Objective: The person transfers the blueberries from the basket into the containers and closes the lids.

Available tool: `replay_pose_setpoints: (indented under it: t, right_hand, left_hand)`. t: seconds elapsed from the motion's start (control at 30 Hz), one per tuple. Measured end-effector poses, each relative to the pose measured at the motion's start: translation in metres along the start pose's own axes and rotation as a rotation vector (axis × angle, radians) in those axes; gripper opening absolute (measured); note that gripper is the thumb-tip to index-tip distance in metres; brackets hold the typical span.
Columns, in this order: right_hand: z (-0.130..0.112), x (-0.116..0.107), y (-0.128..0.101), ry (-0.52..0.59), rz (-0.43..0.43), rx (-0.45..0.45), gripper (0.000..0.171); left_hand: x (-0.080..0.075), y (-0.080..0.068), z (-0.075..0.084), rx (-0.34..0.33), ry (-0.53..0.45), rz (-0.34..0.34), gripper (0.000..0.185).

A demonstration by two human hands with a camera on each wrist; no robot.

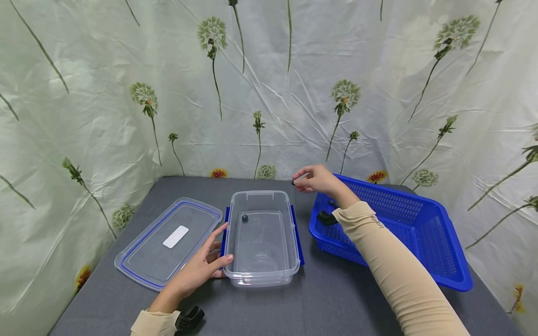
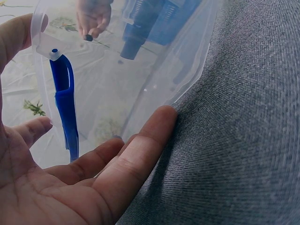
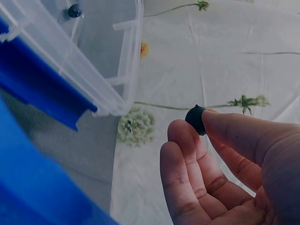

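Head view: your left hand (image 1: 201,270) lies flat w/ fingers straight against the near-left corner of the clear tub (image 1: 261,237), thumb tip on its rim. Inside the tub, one small dark ball (image 1: 244,218) sits toward the far-left corner; embossed writing on the tub floor is too small to read. Left of that hand is the tub's lid (image 1: 168,241), lying flat on the grey table (image 1: 336,298), w/ a white label (image 1: 175,236) that looks blank. Your right hand (image 1: 316,179) is raised past the tub's far-right corner, pinching a small dark piece (image 1: 293,182) at the fingertips. Right of and under that forearm is the blue basket (image 1: 420,233), w/ dark bits (image 1: 326,217) at its near-left end, partly hidden.

Left wrist view: fingers straight, pressed to the tub wall (image 2: 140,84); blue latch (image 2: 65,103) just beside the palm.

Right wrist view: thumb & forefinger pinch a dark rounded cap (image 3: 196,120); other fingers loosely curled. Tub (image 3: 93,70) lies up-left of the hand, ball (image 3: 74,10) inside.
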State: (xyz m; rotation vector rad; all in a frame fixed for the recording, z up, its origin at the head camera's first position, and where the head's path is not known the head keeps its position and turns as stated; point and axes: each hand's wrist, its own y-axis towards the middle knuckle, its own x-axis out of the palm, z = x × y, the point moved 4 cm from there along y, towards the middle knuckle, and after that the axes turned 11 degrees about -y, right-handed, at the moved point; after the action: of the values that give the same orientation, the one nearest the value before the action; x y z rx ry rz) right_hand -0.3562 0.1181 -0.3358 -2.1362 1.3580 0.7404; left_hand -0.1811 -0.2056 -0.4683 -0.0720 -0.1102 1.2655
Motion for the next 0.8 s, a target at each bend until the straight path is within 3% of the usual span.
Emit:
replay_pose_setpoints:
  t: [0.23, 0.8]
  right_hand:
    - [-0.011, 0.018, 0.005, 0.032, -0.025, -0.013, 0.036]
    - [-0.029, 0.055, 0.015, -0.003, -0.073, -0.032, 0.028]
  left_hand:
    - [0.0, 0.0, 0.0, 0.01, 0.018, 0.007, 0.084]
    - [0.0, 0.0, 0.002, -0.001, 0.027, 0.016, 0.085]
